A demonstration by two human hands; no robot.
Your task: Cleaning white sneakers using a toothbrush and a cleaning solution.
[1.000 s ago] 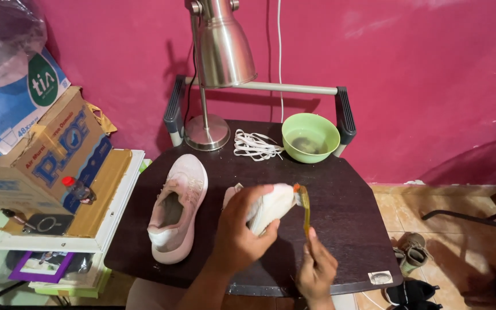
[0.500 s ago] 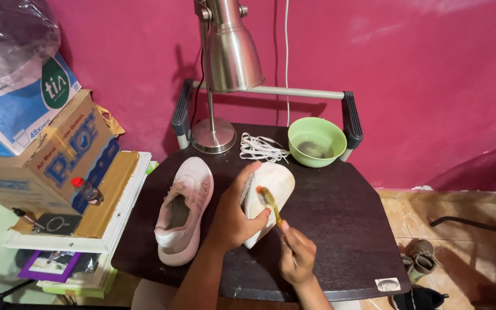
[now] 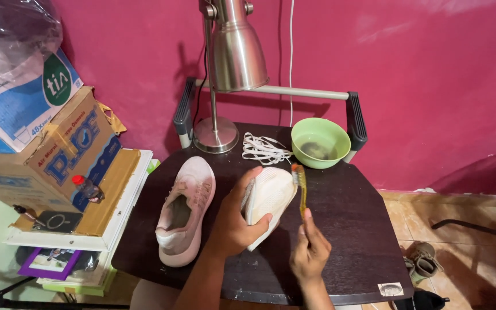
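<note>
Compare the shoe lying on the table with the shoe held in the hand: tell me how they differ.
The shoe on the table lies sole down, its opening facing up; the held shoe is turned so its pale ridged sole faces the camera. The shoe on the table rests untouched, while the left hand grips the held shoe and the right hand puts a yellow toothbrush to its edge. Both look like pale sneakers without laces; white laces lie near the green bowl.

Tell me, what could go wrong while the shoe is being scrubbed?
The toothbrush in the right hand might flick dirty drops onto the other pink shoe or the white laces. The green bowl sits near the table's back edge, so a bump might spill its water.
</note>
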